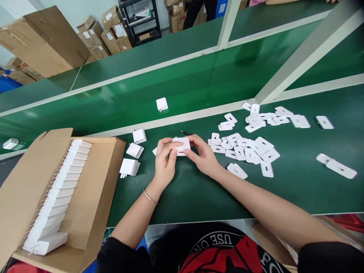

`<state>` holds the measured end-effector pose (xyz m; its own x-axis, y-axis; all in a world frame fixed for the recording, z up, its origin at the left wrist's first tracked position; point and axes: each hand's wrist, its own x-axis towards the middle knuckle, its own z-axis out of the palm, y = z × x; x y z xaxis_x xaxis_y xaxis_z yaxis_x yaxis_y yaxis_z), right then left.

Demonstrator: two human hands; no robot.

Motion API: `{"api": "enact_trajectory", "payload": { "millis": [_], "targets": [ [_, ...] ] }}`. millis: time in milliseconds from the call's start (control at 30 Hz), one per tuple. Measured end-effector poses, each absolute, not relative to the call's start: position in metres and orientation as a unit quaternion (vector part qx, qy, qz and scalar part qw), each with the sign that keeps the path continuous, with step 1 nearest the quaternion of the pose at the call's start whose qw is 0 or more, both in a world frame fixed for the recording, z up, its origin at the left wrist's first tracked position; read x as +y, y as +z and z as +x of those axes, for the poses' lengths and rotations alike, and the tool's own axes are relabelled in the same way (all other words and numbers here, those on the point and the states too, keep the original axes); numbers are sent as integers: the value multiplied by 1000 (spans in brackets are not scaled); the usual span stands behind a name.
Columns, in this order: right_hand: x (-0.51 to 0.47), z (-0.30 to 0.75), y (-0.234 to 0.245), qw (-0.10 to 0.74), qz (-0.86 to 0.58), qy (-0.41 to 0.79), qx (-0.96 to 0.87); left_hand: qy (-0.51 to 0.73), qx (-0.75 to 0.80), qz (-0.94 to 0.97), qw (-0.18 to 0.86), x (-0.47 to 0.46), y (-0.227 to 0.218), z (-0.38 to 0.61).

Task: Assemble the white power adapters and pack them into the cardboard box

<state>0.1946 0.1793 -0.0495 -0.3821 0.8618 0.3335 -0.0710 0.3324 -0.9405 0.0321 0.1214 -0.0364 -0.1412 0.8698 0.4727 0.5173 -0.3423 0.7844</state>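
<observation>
Both my hands hold one white charger block (182,146) over the green table (199,189). My left hand (165,161) grips its left side with fingers curled over the top. My right hand (203,155) pinches its right side, and a thin dark tool (185,132), maybe tweezers, sticks out behind its fingers. Three white chargers (133,151) lie just left of my hands. A pile of flat white plastic pieces (244,148) with slots lies to the right.
An open cardboard box (93,197) at the left holds a row of white chargers (57,197). One charger (162,104) rides the green conveyor belt (142,94) behind, another (10,143) at far left. White frame posts (298,57) cross above. Cartons (42,38) stand beyond.
</observation>
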Motion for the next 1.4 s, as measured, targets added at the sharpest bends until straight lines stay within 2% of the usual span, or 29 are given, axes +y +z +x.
{"api": "enact_trajectory", "payload": {
  "millis": [333,633,767,1100,1267,1400],
  "targets": [
    [177,194,-48,483,-321,457,-674,513,538,642,187,126,-40,33],
    [175,190,-50,474,-325,526,-627,540,546,611,194,122,-35,45],
    [177,192,-47,481,-315,514,-637,536,542,616,201,121,-36,43],
    [178,192,-47,459,-311,524,-646,528,546,632,153,122,-36,40],
    [174,193,-44,474,-304,478,-674,540,537,630,151,119,-35,39],
    [178,197,-41,486,-314,398,-712,551,510,614,246,124,-39,36]
  ]
}}
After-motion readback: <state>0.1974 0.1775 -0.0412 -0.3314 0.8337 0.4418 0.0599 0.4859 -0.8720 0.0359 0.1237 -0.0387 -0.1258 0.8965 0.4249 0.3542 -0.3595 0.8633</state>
